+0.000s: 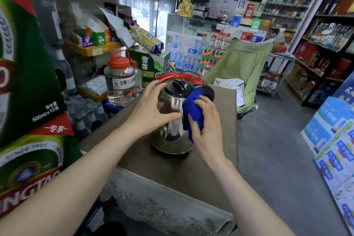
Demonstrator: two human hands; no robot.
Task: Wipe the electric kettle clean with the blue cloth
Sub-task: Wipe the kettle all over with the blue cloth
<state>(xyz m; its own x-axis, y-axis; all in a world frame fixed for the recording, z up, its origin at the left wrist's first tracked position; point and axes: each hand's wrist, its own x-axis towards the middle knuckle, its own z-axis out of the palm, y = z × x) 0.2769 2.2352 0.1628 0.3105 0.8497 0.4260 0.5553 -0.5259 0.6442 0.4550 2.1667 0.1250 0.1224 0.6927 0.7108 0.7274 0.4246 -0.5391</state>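
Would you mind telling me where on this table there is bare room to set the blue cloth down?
Bare tabletop lies between the kettle and the near edge, and a strip runs right of the kettle to the table's right edge. Behind it is crowded: the red basin and clear jug stand close.

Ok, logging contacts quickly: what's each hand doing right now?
Left hand: grips the kettle, steadying it.
Right hand: holds the cloth against the kettle.
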